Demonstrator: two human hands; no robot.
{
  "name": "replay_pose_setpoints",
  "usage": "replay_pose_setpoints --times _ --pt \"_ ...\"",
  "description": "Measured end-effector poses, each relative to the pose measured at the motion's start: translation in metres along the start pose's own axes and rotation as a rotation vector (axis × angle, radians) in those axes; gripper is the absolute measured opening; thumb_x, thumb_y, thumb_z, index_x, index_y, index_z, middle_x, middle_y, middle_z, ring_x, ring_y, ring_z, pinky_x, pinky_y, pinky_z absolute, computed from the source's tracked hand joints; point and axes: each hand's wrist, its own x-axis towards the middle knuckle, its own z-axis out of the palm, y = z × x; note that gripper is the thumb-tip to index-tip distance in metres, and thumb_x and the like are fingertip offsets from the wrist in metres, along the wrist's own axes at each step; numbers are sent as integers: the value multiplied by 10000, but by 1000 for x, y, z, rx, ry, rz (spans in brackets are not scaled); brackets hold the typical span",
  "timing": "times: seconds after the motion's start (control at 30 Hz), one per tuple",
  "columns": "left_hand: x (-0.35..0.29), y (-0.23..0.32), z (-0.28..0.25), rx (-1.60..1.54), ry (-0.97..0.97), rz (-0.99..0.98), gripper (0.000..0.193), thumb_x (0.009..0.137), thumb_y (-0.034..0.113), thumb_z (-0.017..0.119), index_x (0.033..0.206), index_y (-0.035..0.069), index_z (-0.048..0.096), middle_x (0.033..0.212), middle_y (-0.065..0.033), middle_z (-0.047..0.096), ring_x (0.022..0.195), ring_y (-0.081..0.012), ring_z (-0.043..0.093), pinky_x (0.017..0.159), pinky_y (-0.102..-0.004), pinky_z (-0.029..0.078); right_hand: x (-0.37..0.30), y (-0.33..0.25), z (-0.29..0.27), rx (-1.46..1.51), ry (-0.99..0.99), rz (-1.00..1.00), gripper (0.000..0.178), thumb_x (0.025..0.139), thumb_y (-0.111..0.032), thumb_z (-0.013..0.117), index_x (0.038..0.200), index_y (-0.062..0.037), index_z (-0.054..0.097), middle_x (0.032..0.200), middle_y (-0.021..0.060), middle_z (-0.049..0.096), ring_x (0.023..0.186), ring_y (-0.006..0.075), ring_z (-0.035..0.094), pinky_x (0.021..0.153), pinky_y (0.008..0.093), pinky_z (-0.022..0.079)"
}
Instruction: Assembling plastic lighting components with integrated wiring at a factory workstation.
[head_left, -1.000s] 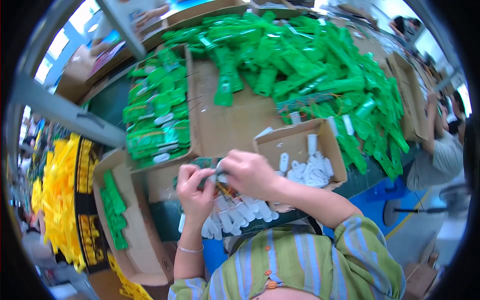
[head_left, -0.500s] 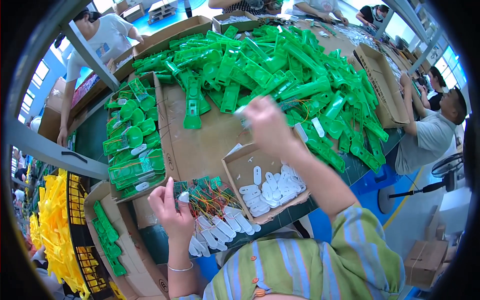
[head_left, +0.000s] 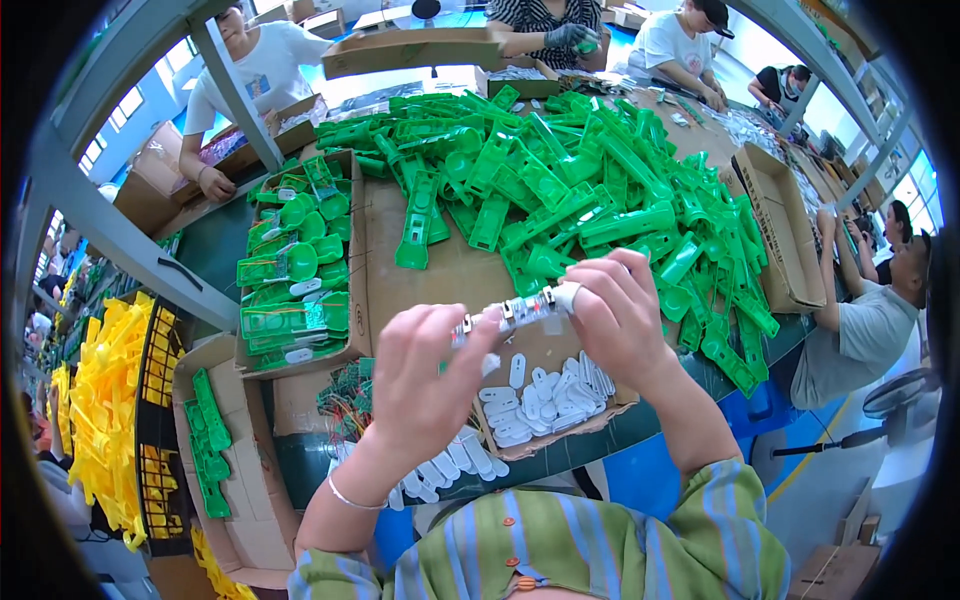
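Note:
Between both hands I hold a narrow circuit board strip (head_left: 520,312) with metal clips, level above the small cardboard box. My left hand (head_left: 425,375) pinches its left end, while my right hand (head_left: 622,315) grips the right end. White coverings show on some fingertips. Below, the small cardboard box (head_left: 570,436) contains a pile of white oval plastic pieces (head_left: 550,397). Left of it lie small green circuit boards with thin wires (head_left: 345,395), partly hidden by my left forearm. White elongated pieces (head_left: 445,468) lie in a row along the near table edge.
A large heap of green plastic shells (head_left: 560,190) covers the table beyond my hands. A cardboard tray (head_left: 360,290) at left contains green shells fitted with wired boards. Another open box (head_left: 258,500) and yellow parts (head_left: 105,400) stand further left. Several people work around the table.
My right hand has come back from the edge of the green heap, and my left hand has lifted away from the wired boards. Both now hold the strip together. The view has shifted slightly.

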Motion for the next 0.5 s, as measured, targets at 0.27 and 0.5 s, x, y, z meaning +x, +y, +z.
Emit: replay_pose_setpoints --times 0.27,0.5 --pt "-19 16 -10 90 -5 76 376 681 49 627 1055 11 631 863 -98 513 705 -232 533 638 -352 461 -1 -37 -13 43 -14 28 147 641 -113 656 779 -140 613 804 5 531 757 176 562 680 341 369" --pt "-42 12 -48 182 18 64 362 635 23 621 996 5 650 716 -65 442 610 -194 476 531 -327 388 19 -76 -20 30 -198 -91 175 751 -144 568 921 -180 595 735 18 410 707 184 511 697 351 425"
